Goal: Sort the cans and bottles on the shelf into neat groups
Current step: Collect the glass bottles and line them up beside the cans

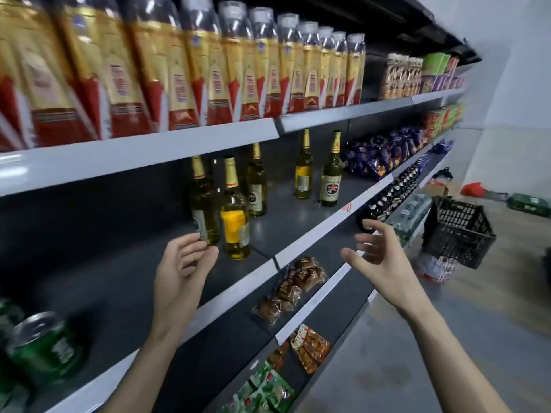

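Since the nearest bottle [235, 216] is glass, heavy and slick, grip its body; your left hand [182, 269] and right hand [378, 257] hang spread, empty.

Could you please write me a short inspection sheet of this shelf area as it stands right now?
Surface: dark middle shelf, much of it bare.
Job's things: five glass bottles upright in loose clusters; green cans at far left, blurred.
Clutter: snack packets on the lower shelves.
Grippers: left hand open near the nearest bottles, contact unclear; right hand open, holding nothing.
Cables: nothing seen.
Surroundings: boxed bottles on the top shelf; black crate on the floor.
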Demonstrator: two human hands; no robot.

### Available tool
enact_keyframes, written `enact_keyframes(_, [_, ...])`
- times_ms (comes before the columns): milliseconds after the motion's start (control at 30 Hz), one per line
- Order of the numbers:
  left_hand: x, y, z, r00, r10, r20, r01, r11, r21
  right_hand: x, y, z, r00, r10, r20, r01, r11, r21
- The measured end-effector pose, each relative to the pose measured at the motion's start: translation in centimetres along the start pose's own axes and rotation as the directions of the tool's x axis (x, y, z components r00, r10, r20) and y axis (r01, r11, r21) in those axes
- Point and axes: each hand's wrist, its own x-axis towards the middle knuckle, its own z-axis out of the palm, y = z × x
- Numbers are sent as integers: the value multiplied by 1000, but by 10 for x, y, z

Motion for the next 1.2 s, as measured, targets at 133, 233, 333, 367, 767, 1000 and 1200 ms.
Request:
enact_keyframes(133, [23, -13, 40, 999, -31, -42, 33, 999, 32, 40, 30, -17, 999, 14, 45, -14, 1000, 12])
enact_keyframes(233, [45, -22, 61, 994, -51, -92, 58, 996, 74, 68, 48, -20, 997, 24, 72, -26, 999, 34])
enact_keyframes(333, [73, -36, 80, 989, -74, -128, 88, 990, 110, 99, 62, -16, 995, 27, 98, -32, 998, 50])
enact_keyframes(367, [83, -42, 86, 986, -85, -143, 101, 988, 113, 110, 67, -14, 994, 25, 102, -31, 998, 53])
enact_keyframes(767, [170, -114, 146, 939, -93, -332, 137, 984, 111, 237, 117, -1, 995, 22, 95, -20, 1000, -22])
enact_keyframes(1000, [175, -119, 161, 888, -48, -457, 113, 987, 115, 306, 151, 0, 999, -15, 32, 18, 997, -79])
enact_keyframes(1200, [168, -120, 166, 815, -8, -579, 129, 977, 168, 379, 182, 15, 997, -71, -2, 71, 997, -28])
